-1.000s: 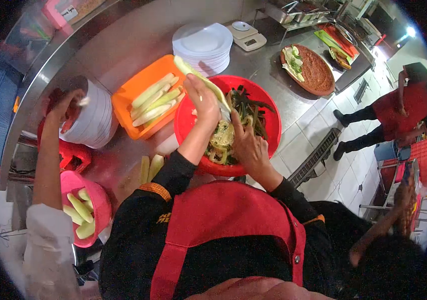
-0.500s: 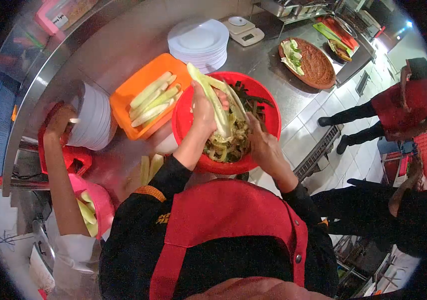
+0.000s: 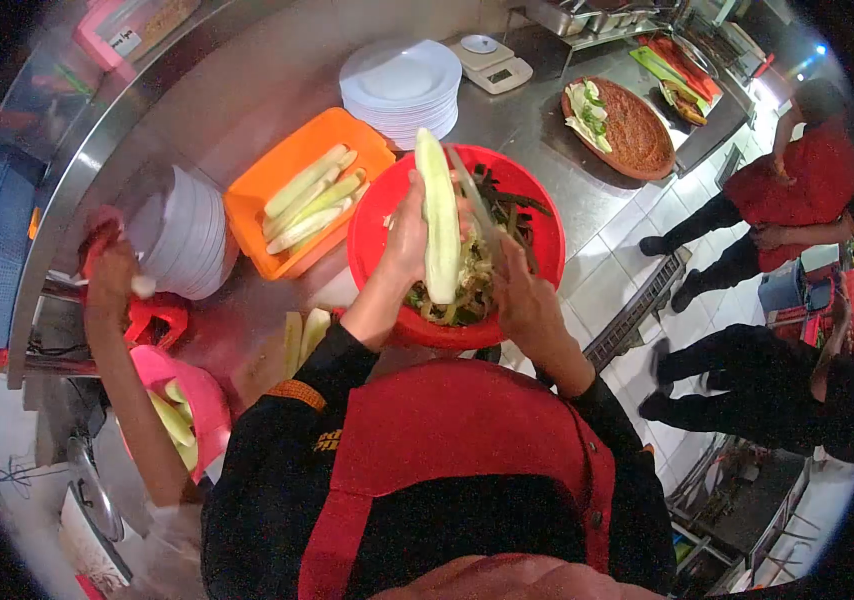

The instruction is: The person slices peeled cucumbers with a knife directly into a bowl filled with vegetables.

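Observation:
My left hand [image 3: 403,240] is closed around a pale, peeled cucumber [image 3: 437,225], which stands nearly upright with its far end tilted slightly left. My right hand [image 3: 529,312] grips a knife [image 3: 475,195], its blade pointing up and left, close along the cucumber's right side. Its handle is hidden in my fingers. Both hands are over a red basin [image 3: 365,262], with green and pale peelings [image 3: 459,308] inside. An orange tub [image 3: 249,222] to the left holds several peeled cucumbers [image 3: 309,205].
White plates [image 3: 399,75] and a kitchen scale [image 3: 492,65] stand behind. A brown stone mortar [image 3: 637,135] sits at right. On the left are more plates [image 3: 192,235], a pink bucket [image 3: 212,420] and a co-worker's arm [image 3: 132,370]. Other people [image 3: 797,195] stand at right.
The cucumber has turned more upright and shows as one piece, where two pale lengths spread apart before. The knife blade now shows more clearly. The co-worker's hand at left has moved down slightly.

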`<state>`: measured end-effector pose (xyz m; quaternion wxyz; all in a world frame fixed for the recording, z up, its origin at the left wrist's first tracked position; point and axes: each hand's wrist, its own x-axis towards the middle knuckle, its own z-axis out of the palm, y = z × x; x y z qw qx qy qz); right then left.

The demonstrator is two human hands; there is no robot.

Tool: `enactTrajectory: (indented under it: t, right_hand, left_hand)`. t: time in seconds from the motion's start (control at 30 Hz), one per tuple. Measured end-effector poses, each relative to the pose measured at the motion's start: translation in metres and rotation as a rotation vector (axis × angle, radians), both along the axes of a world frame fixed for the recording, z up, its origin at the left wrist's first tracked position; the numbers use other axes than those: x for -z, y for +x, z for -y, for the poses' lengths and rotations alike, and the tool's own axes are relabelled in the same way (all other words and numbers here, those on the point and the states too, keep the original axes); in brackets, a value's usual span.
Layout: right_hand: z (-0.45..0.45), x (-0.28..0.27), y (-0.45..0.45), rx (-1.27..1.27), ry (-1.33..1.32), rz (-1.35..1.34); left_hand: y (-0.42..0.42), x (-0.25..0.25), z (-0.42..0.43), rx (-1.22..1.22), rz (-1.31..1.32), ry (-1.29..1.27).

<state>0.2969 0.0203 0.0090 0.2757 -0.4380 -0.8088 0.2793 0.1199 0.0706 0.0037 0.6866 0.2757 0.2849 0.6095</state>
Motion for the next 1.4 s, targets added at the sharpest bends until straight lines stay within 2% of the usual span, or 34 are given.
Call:
enactTrajectory:
  t: [0.1, 0.23, 0.27, 0.3, 0.33, 0.4, 0.47, 0.57, 0.67, 0.73, 0.8, 0.87, 0.93, 1.0, 1.03, 1.17, 1.4]
  right_hand:
    - [-0.003, -0.003, 0.008, 0.051, 0.063, 0.046]
    - [-0.008, 0.008, 0.021, 0.085, 0.161, -0.022]
    - [-0.009, 0.009, 0.024, 0.081, 0.191, -0.03]
    - [-0.009, 0.008, 0.025, 0.094, 0.077, -0.01]
    - [-0.01, 0.012, 0.027, 0.072, 0.075, -0.008]
    - [-0.012, 0.025, 0.029, 0.044, 0.309, -0.054]
    - [-0.013, 0.03, 0.03, 0.014, 0.346, -0.058]
    - [-0.014, 0.035, 0.029, -0.027, 0.328, -0.075]
    - [-0.008, 0.021, 0.016, -0.04, 0.387, -0.079]
    - [-0.007, 0.012, 0.012, -0.057, 0.103, 0.137]
    - [-0.005, 0.004, 0.008, -0.04, 0.159, 0.115]
    - [-0.006, 0.002, 0.008, -0.019, 0.031, 0.292]
    - [-0.007, -0.001, 0.013, 0.016, 0.092, 0.306]
    - [-0.01, -0.007, 0.015, 0.107, 0.265, 0.256]
    - [-0.013, -0.01, 0.018, 0.128, 0.258, 0.328]
    - [-0.018, -0.018, 0.023, 0.164, 0.251, 0.341]
    - [-0.019, -0.021, 0.027, 0.147, 0.275, 0.454]
  left_hand:
    - [-0.018, -0.004, 0.006, 0.07, -0.265, -0.047]
    - [-0.054, -0.02, 0.005, 0.021, -0.278, -0.215]
    - [-0.068, -0.023, 0.001, -0.045, -0.452, -0.3]
    - [-0.083, -0.02, -0.004, -0.038, -0.503, -0.283]
    - [-0.1, -0.014, -0.009, -0.03, -0.556, -0.267]
    - [-0.134, -0.004, -0.019, -0.005, -0.684, -0.269]
    - [-0.152, -0.001, -0.019, 0.028, -0.685, -0.338]
    - [-0.156, -0.004, -0.018, 0.162, -0.596, -0.266]
    - [-0.121, -0.024, -0.007, 0.147, -0.661, -0.121]
    - [-0.104, -0.018, -0.008, 0.186, -0.672, -0.022]
    - [-0.088, -0.016, -0.006, 0.176, -0.683, 0.043]
    - [-0.081, -0.018, -0.005, 0.214, -0.648, 0.052]
    - [-0.075, -0.019, -0.003, 0.246, -0.61, 0.06]
    - [-0.07, -0.02, -0.002, 0.255, -0.658, -0.003]
    - [-0.068, -0.022, 0.0, 0.303, -0.648, 0.035]
    - [-0.063, -0.03, -0.001, 0.305, -0.751, 0.07]
    - [-0.062, -0.035, -0.005, 0.321, -0.778, -0.011]
